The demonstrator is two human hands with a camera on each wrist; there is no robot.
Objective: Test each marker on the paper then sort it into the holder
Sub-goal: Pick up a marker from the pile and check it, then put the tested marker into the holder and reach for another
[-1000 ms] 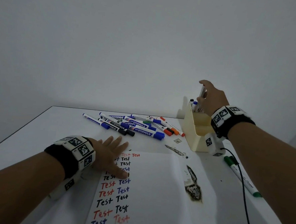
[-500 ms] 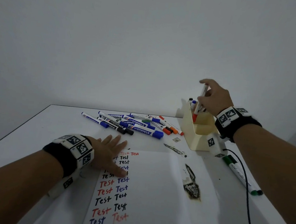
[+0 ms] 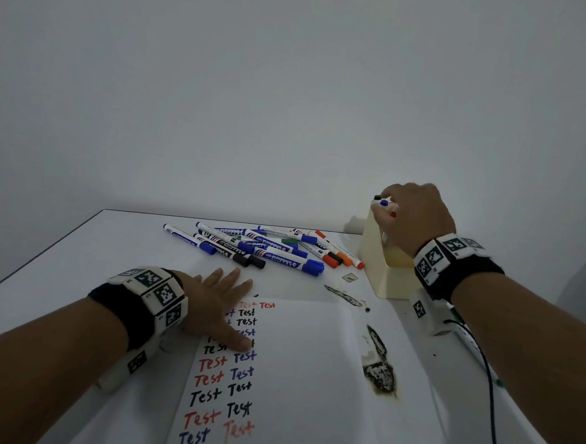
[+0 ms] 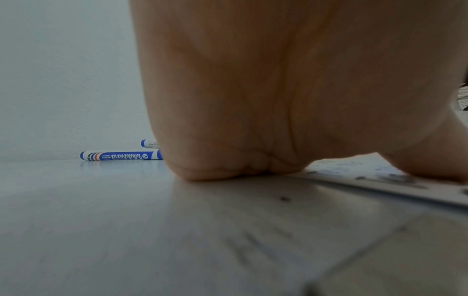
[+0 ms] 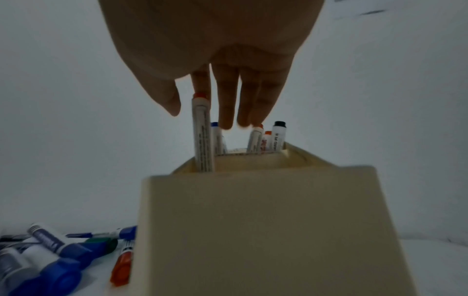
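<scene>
My right hand (image 3: 386, 210) (image 5: 187, 104) hovers over the cream holder (image 3: 384, 272) (image 5: 253, 220). Its fingers point down, straight. The index fingertip touches the top of a red-ended marker (image 5: 202, 136) that stands in the holder's nearer slot; the thumb is clear of it. Blue, black and orange-ended markers (image 5: 278, 134) (image 3: 383, 202) stand in the rear slot. My left hand (image 3: 224, 307) (image 4: 253, 100) lies flat, fingers spread, on the top left of the paper (image 3: 296, 376) (image 4: 380, 180), which carries rows of "Test" in red, blue and black.
A pile of several capped markers (image 3: 266, 247) (image 5: 50, 256) (image 4: 121, 155) lies behind the paper, left of the holder. A green marker (image 3: 466, 339) and a dark cable (image 3: 493, 405) lie under my right forearm. Dark stains (image 3: 380, 368) mark the table right of the paper.
My right hand came down with the marker, which now stands in the holder; the pinch has eased to a fingertip on its top. The left hand stayed on the paper.
</scene>
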